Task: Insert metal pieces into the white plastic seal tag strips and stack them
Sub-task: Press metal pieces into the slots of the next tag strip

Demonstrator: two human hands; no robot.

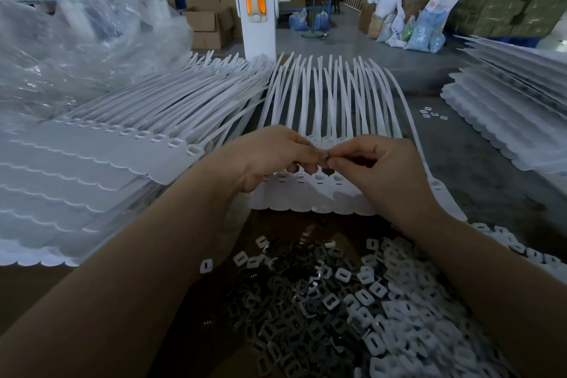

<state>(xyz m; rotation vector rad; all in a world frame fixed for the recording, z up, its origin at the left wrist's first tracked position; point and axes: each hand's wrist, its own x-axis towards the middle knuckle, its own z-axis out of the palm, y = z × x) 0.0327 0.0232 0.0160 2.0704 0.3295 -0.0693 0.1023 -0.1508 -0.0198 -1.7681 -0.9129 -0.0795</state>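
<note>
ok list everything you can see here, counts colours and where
strip sheet: one, white, centre under the hands, tails fanned away
left stack: many sheets, white, left of centre
right stack: many sheets, white, far right
metal pieces: a heap, dark grey, near centre
white caps: a heap, white, right of the metal pieces
loose caps: a few, white, on the table by the right stack
plastic bags: crumpled, clear, upper left
post: one, white with orange panels, behind
boxes: several, brown, on the floor behind
left hand: pinching with the right
right hand: fingertips meet the left's over the sheet; what they hold is too small to tell
</note>
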